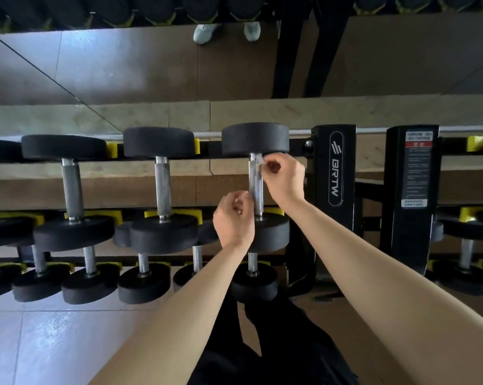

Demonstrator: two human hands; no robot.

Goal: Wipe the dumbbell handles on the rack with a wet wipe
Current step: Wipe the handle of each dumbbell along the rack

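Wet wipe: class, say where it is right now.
In the head view, right of centre, the wet wipe is pinched in the right hand at the far end of the dumbbell handle nearest the black BRTW upright.

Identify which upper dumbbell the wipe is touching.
The rightmost dumbbell, beside the black upright: the right hand pinches a wipe against its handle; others untouched.

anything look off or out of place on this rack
Nothing stands out. The dumbbells sit straight in their yellow cradles; the right hand pinches the wet wipe at the top of one handle, the left hand beside its lower end.
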